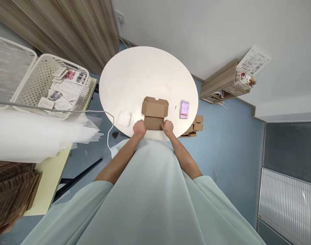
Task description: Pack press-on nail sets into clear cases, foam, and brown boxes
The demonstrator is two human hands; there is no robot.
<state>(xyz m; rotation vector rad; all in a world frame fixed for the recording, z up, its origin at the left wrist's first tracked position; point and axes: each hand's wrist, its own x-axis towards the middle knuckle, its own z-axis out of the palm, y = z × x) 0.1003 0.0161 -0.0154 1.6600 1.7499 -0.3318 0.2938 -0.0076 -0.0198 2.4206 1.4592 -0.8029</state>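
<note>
A small brown cardboard box (155,110) stands on the white oval table (145,73) in front of me, its flapped lid tipped away from me. My left hand (139,128) is closed on the box's left side wall, near the front. On the opposite side wall my right hand (167,127) is closed too. The fingertips of both hands are partly hidden. Left of the box lies a thin white square sheet (124,119). To the right of it is a blurred pink and purple rectangular item (184,109).
At left, a side table (46,177) bears a white basket (25,92) of cards, white sheets (37,136) and flat brown cardboard (14,194). A grey cable (94,111) crosses there. Several brown boxes (196,126) are stacked below the oval table's right edge.
</note>
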